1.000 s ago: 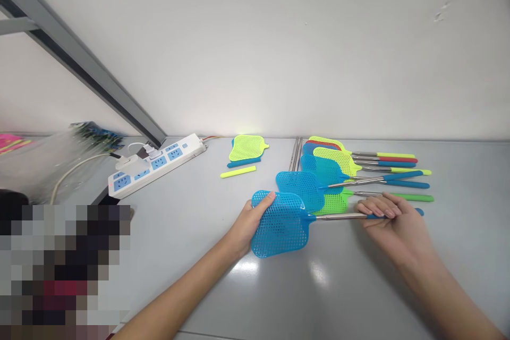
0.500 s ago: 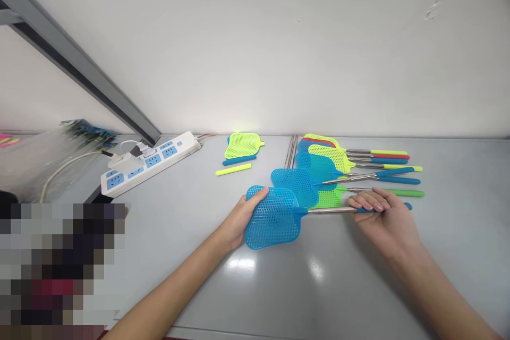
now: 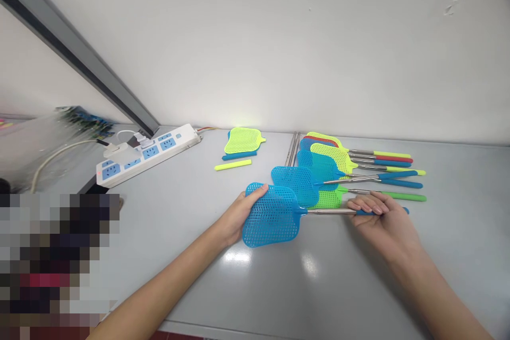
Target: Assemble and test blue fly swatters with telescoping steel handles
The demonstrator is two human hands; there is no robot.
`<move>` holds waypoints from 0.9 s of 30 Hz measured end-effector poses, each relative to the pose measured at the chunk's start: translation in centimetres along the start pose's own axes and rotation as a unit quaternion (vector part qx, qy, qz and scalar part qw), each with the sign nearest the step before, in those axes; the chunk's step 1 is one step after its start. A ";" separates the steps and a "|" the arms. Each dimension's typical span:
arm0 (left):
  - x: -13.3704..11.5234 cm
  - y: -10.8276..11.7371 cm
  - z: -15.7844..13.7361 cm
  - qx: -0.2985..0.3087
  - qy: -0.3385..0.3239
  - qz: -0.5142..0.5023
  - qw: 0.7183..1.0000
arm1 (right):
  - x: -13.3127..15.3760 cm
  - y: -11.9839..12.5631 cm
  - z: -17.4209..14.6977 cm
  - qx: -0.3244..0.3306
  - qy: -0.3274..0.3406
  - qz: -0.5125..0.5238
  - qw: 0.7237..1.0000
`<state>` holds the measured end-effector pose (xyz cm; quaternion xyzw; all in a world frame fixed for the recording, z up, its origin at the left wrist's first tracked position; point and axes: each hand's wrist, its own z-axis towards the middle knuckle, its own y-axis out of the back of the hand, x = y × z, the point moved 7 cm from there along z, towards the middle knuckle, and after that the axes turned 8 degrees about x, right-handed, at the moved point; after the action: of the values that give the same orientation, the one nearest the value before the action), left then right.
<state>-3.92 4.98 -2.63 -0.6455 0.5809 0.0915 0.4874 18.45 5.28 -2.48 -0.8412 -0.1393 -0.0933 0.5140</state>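
Observation:
A blue fly swatter (image 3: 271, 218) with a perforated head and a metal rod is held level above the table between both hands. My left hand (image 3: 238, 218) grips the outer edge of its head, thumb on top and the other fingers hidden beneath. At the other end, my right hand (image 3: 384, 226) is closed round the blue handle, palm turned up, with the handle's tip poking out to the right. Just behind lie several more swatters in a fanned stack, among them a blue one (image 3: 294, 183), a green one (image 3: 402, 196) and a yellow one (image 3: 329, 156).
Loose yellow and blue heads (image 3: 243, 140) lie at the back, with a blue handle (image 3: 239, 156) and a yellow handle (image 3: 233, 164) before them. Thin metal rods (image 3: 292, 149) rest beside the stack. A white power strip (image 3: 149, 154) with plugs stands left, near a grey metal post (image 3: 99, 64).
The view has shifted slightly. Both hands keep their hold on the blue swatter, which stays almost in the same place.

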 end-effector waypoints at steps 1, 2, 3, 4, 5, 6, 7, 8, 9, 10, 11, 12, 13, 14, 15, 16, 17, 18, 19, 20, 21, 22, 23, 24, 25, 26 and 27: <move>0.0 0.0 0.0 0.000 0.001 -0.001 1.000 | 0.0 0.0 0.0 -0.001 0.000 -0.002 1.000; -0.1 0.0 0.0 -0.001 0.000 -0.001 1.000 | 0.0 0.0 0.0 -0.001 -0.001 -0.003 1.000; -0.1 0.0 0.0 -0.002 -0.001 -0.002 1.000 | 0.0 0.0 0.0 -0.001 -0.001 -0.005 1.000; -0.2 0.0 0.0 -0.003 -0.002 -0.003 1.000 | 0.0 0.0 0.0 0.001 0.000 -0.005 1.000; -0.2 0.1 0.0 -0.002 -0.003 -0.004 1.000 | 0.0 0.0 0.1 0.002 0.000 -0.005 1.000; -0.2 0.1 0.0 -0.001 -0.002 -0.005 1.000 | 0.0 -0.1 0.1 0.003 -0.001 -0.004 1.000; -0.1 0.1 0.0 -0.001 0.000 -0.006 1.000 | 0.0 0.0 0.1 0.002 -0.003 -0.004 1.000; 0.0 0.2 0.0 0.001 0.003 -0.006 1.000 | -0.1 0.0 0.2 -0.001 -0.007 -0.004 1.000; 0.0 0.2 0.0 0.004 0.004 -0.007 1.000 | -0.2 0.1 0.2 -0.006 -0.011 -0.006 1.000; 0.1 0.2 0.1 0.005 0.002 -0.008 1.000 | -0.3 0.3 0.3 -0.011 -0.014 -0.007 1.000; 0.1 0.3 0.1 0.004 0.000 -0.009 1.000 | -0.3 0.4 0.4 -0.015 -0.017 -0.007 1.000; 0.1 0.3 0.1 0.004 -0.003 -0.010 1.000 | -0.3 0.5 0.4 -0.018 -0.017 -0.007 1.000; 0.1 0.3 0.1 0.005 -0.005 -0.010 1.000 | -0.3 0.6 0.5 -0.020 -0.017 -0.006 1.000; 0.1 0.3 0.2 0.006 -0.007 -0.011 1.000 | -0.4 0.7 0.5 -0.020 -0.017 -0.004 1.000; 0.1 0.3 0.2 0.006 -0.009 -0.010 1.000 | -0.4 0.7 0.6 -0.020 -0.018 -0.003 1.000; 0.1 0.3 0.1 0.007 -0.009 -0.010 1.000 | -0.4 0.8 0.6 -0.022 -0.019 -0.003 1.000; 0.0 0.2 0.1 0.008 -0.009 -0.010 1.000 | -0.4 0.9 0.6 -0.024 -0.022 -0.004 0.999; 0.0 0.2 0.1 0.008 -0.010 -0.009 1.000 | -0.4 0.9 0.6 -0.025 -0.025 -0.005 0.999; 0.0 0.2 0.1 0.007 -0.010 -0.007 1.000 | -0.5 0.9 0.7 -0.025 -0.028 -0.006 0.999; 0.0 0.2 0.1 0.006 -0.011 -0.006 1.000 | -0.5 0.9 0.7 -0.024 -0.031 -0.008 0.999; -0.1 0.2 0.0 0.005 -0.012 -0.005 1.000 | -0.5 0.9 0.7 -0.021 -0.034 -0.011 0.999; -0.1 0.2 0.0 0.003 -0.013 -0.003 1.000 | -0.5 0.8 0.8 -0.016 -0.036 -0.015 0.999; -0.1 0.2 0.0 0.001 -0.014 -0.003 1.000 | -0.5 0.8 0.8 -0.008 -0.037 -0.022 0.999; -0.1 0.2 0.0 0.000 -0.015 -0.002 1.000 | -0.4 0.7 0.9 0.001 -0.038 -0.031 0.999; -0.1 0.2 0.0 -0.001 -0.015 -0.002 1.000 | -0.4 0.6 1.0 0.009 -0.038 -0.041 0.998; -0.1 0.2 0.0 -0.001 -0.015 -0.002 1.000 | -0.4 0.6 1.1 0.017 -0.038 -0.052 0.998; -0.1 0.2 0.0 0.001 -0.015 -0.001 1.000 | -0.3 0.6 1.1 0.023 -0.037 -0.062 0.997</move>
<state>-4.09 5.10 -2.70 -0.6443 0.5730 0.1000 0.4965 18.34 5.97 -3.57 -0.8219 -0.2118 -0.0907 0.5209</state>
